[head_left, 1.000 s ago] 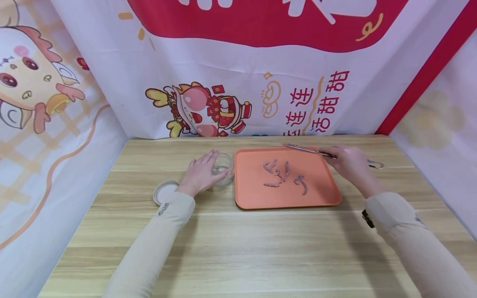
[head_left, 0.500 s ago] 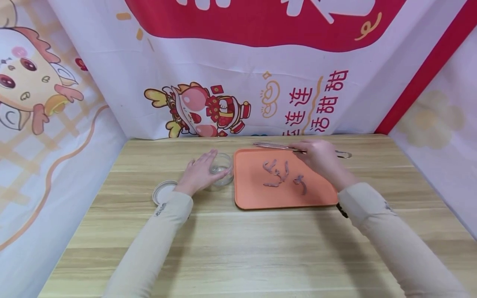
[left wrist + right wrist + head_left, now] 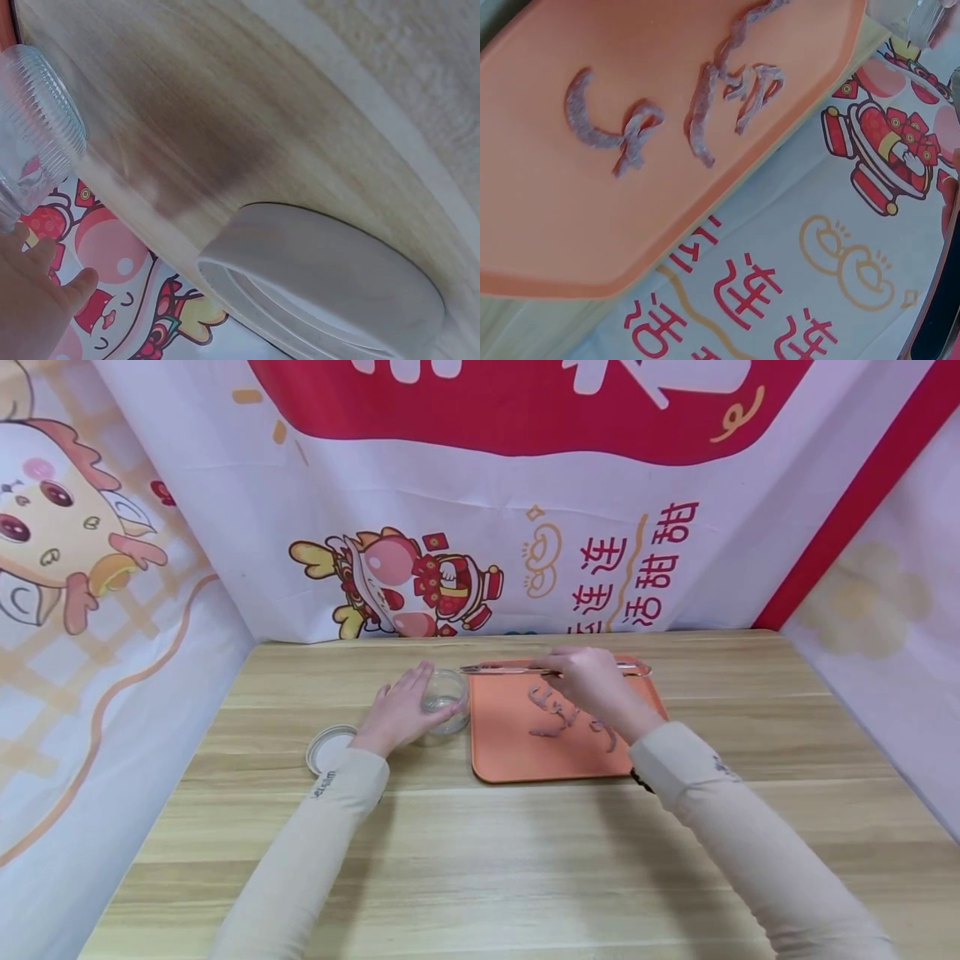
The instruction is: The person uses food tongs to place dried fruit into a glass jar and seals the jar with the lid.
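Observation:
My left hand [image 3: 401, 712] holds a clear glass jar [image 3: 452, 683] beside the tray's left edge, thumb along its near side. The left wrist view shows the jar's ribbed wall [image 3: 41, 120]. My right hand [image 3: 588, 681] grips metal tongs [image 3: 498, 670] by the middle, over the far part of an orange tray [image 3: 506, 762]. The tongs lie sideways, with their tips pointing left near the jar's rim and nothing visible between them. Several twisted, purplish-grey strips [image 3: 705, 120] with a frosted surface lie on the tray, partly hidden by my right hand in the head view.
A round white lid [image 3: 326, 748] lies on the wooden table [image 3: 480, 860] by my left wrist, close up in the left wrist view. A printed cloth [image 3: 255, 527] hangs along the table's back edge, with more cloth at both sides.
My right hand has moved left with the tongs, from the tray's far right corner to above its far middle, bringing the tips near the jar. The left hand stays at the jar.

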{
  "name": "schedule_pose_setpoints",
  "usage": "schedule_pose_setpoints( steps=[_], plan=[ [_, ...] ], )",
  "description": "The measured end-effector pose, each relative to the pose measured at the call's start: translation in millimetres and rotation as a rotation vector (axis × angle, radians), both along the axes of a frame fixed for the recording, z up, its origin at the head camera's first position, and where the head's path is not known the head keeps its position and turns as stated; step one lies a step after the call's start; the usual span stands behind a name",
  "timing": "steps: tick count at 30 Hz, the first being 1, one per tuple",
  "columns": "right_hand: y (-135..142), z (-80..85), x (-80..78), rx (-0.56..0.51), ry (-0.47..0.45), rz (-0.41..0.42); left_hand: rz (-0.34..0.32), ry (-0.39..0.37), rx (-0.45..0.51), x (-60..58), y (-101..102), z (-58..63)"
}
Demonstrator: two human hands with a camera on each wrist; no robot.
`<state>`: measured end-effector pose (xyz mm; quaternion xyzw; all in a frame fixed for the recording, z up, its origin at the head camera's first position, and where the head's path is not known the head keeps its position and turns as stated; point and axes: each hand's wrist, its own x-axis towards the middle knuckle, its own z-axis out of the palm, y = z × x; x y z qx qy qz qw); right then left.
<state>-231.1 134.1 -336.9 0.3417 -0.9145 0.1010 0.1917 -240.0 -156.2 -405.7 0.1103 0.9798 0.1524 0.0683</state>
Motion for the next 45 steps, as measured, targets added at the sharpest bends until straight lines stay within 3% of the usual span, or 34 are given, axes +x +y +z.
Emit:
schedule_pose_setpoints(
  steps=[18, 45],
  plan=[
    [-34.3, -19.0, -2.7, -0.002, -0.085, 0.027, -0.013, 0.021, -0.054, -0.6, -1.2, -2.6],
    [-34.3, -21.0, 1.2, 0.001, -0.080, 0.004, -0.006, 0.005, -0.048, -0.1, 0.4, 0.7]
  ],
)
